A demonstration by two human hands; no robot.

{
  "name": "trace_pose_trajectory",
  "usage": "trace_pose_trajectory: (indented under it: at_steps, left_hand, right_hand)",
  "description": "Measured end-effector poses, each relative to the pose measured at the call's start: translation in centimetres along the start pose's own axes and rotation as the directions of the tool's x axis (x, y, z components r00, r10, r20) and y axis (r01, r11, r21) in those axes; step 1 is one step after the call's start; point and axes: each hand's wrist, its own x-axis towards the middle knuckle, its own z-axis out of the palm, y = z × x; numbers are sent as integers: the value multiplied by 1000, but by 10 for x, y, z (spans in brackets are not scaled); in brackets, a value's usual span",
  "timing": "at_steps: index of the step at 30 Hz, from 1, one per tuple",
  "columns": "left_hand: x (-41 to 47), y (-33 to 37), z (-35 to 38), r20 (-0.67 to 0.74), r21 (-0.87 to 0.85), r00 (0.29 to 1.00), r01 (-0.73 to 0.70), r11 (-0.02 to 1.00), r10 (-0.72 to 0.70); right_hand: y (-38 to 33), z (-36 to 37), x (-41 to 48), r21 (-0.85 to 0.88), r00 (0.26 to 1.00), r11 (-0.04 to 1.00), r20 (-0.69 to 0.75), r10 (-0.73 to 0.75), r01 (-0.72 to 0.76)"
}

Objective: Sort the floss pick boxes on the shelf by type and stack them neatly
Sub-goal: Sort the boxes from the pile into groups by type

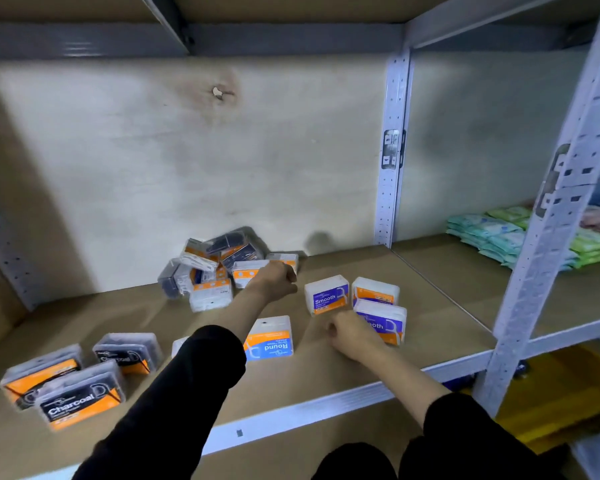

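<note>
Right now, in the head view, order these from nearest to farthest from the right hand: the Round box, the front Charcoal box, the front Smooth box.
1. front Smooth box: beside the right hand, on its right.
2. Round box: to the hand's left.
3. front Charcoal box: far left.

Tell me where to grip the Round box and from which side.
Grip the Round box across its near and far edges, from above-right: it lies flat, label up, with bare shelf on its right and the left sleeve over its left corner.
</note>
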Motion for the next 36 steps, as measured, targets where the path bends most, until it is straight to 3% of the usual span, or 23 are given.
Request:
trace_pose_trajectory:
  at_steps: [18,29,36]
  left_hand:
    - [-51,-76,-47,-102,67,985,149,987,-142]
    - [10,-132,-66,-275,49,936,241,969,-219]
    - [66,-150,-62,-272,191,955,175,966,-120]
  right_hand:
    - [-67,-32,34,16,989,991,-65,-134,136]
    - [-92,-4,129,1,962,966,-87,-257,258]
    - [-97,4,182,-22,961,963,-71,-268,267]
